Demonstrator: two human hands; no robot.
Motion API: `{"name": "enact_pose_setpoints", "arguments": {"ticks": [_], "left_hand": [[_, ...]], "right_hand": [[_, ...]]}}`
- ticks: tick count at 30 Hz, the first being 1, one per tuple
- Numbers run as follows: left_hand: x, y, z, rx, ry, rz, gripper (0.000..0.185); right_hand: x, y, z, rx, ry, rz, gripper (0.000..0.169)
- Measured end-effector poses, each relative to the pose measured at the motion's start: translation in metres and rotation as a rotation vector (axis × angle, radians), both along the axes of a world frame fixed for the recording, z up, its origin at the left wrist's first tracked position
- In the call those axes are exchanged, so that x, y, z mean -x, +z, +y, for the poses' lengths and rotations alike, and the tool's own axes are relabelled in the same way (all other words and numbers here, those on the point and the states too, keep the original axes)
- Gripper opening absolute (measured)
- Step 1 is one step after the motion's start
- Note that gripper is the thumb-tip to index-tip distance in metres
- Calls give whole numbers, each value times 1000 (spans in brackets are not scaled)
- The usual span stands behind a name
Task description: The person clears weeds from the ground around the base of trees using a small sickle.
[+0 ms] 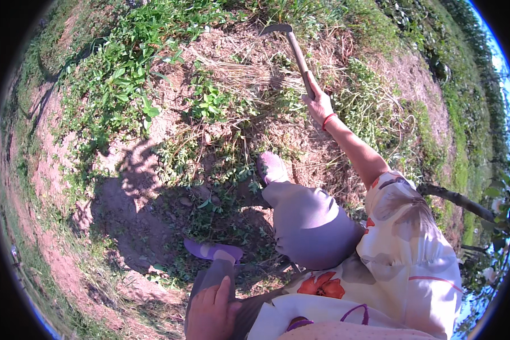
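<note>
A sickle (pixel 299 57) with a dark curved blade and a wooden handle is held out in my right hand (pixel 319 103), which wears a red band at the wrist. Its blade lies over weeds and dry stalks near the top of the view. My left hand (pixel 214 310) rests on my grey-trousered left leg at the bottom, holding nothing, its fingers lying loosely on the cloth. Below the sickle, dry cut-looking stalks (pixel 246 73) lie on the soil beside a leafy green weed (pixel 210 102).
My purple shoes (pixel 214 250) stand among low weeds. Denser green weeds (pixel 123 85) grow at the upper left. A tree branch (pixel 461 199) reaches in close by my right shoulder, with leaves at the right edge. Shadows cover part of the soil.
</note>
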State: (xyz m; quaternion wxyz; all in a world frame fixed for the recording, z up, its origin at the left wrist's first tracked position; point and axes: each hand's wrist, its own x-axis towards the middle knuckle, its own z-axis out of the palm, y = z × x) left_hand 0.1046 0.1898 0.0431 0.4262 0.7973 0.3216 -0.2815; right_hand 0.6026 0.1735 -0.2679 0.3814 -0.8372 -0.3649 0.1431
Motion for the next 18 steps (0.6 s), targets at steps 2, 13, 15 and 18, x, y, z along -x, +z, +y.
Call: {"name": "enact_pose_setpoints", "arguments": {"ticks": [2, 13, 15, 18], "left_hand": [[0, 2, -3, 9, 9, 19, 55], [5, 0, -9, -122, 27, -166, 51], [3, 2, -10, -162, 21, -207, 49], [-3, 9, -16, -154, 41, -143, 51]], "right_hand": [[-20, -15, 13, 253, 1, -35, 68], [35, 28, -279, 623, -245, -256, 67], [45, 28, -266, 410, -213, -157, 66], [59, 32, -201, 227, -115, -256, 61]]}}
